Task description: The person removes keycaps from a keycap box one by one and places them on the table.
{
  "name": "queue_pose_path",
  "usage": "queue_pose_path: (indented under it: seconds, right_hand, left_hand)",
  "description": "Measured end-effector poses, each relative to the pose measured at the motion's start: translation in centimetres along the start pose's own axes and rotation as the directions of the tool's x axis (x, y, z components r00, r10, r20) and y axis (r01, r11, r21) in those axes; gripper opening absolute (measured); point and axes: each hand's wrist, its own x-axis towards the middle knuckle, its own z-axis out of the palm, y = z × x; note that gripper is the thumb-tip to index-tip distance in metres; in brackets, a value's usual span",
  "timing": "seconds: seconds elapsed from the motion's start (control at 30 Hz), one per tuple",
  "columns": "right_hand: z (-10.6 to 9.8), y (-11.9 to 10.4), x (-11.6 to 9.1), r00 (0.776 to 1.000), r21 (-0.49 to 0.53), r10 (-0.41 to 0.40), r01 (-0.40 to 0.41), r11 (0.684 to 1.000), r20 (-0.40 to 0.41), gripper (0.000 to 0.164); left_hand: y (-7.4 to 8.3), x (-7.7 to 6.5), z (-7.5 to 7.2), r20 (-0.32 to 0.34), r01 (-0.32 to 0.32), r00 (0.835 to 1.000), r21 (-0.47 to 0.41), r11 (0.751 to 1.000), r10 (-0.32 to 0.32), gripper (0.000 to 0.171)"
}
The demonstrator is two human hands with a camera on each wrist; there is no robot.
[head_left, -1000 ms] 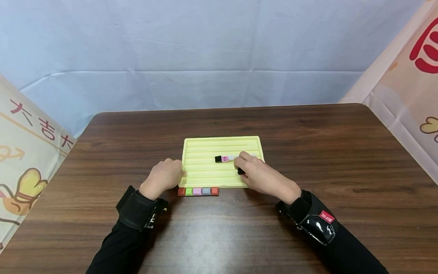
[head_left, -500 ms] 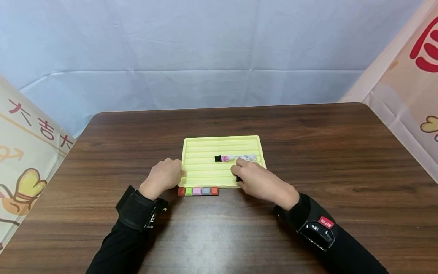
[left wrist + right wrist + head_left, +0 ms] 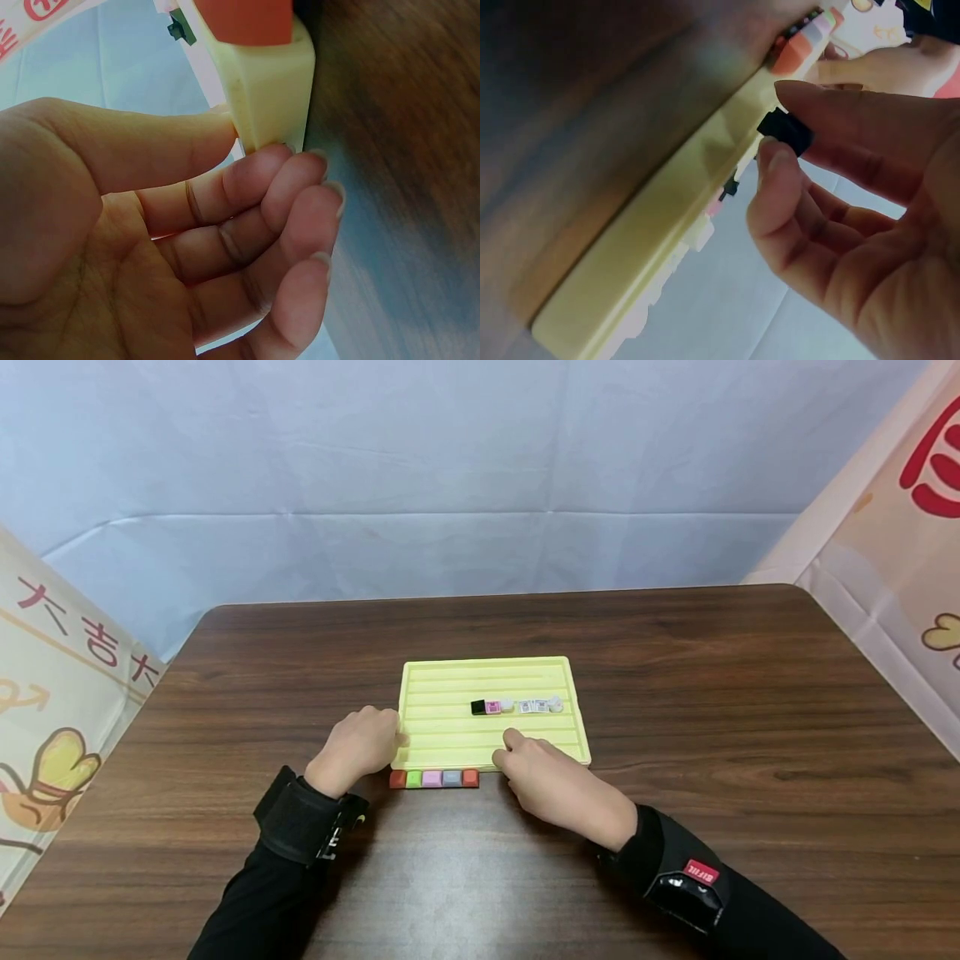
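Observation:
A pale yellow ridged tray (image 3: 442, 681) lies on the table. My left hand (image 3: 358, 745) grips its left edge; in the left wrist view the thumb presses one face of the tray wall (image 3: 274, 94) and the fingers curl against it. Over the front edge of the tray, my right hand (image 3: 562, 787) pinches a small black block (image 3: 786, 133) between thumb and index finger. Head-on, the hand hides this block. Midway across the tray sits a short row of a black block (image 3: 478, 707), a pink block (image 3: 492, 707) and several whitish pieces (image 3: 534, 706).
Along the tray's front left side runs a strip of coloured blocks (image 3: 432, 779), red, green, purple, blue and red. Dark wood tabletop (image 3: 675, 693) surrounds the tray. A pale blue cloth (image 3: 450, 477) hangs behind it, with printed cloths at both sides.
My right hand has moved left and toward the front edge of the tray, still pinching the black block and uncovering the whitish pieces. The left hand keeps its place.

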Motion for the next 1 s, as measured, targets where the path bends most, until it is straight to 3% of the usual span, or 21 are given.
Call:
queue_pose_path:
  seconds: [0.6, 1.0]
  right_hand:
    - [0.96, -0.72, -0.24, 0.997, -0.043, -0.075, 0.073, 0.996, -0.037, 0.021]
    - [0.8, -0.8, -0.12, 0.998, -0.076, -0.032, 0.035, 0.996, 0.048, 0.016]
  left_hand:
    - [0.26, 0.02, -0.19, 0.015, 0.017, 1.0, 0.002, 1.0, -0.017, 0.03]
    - [0.28, 0.0, -0.09, 0.005, 0.0, 1.0, 0.004, 1.0, 0.0, 0.031]
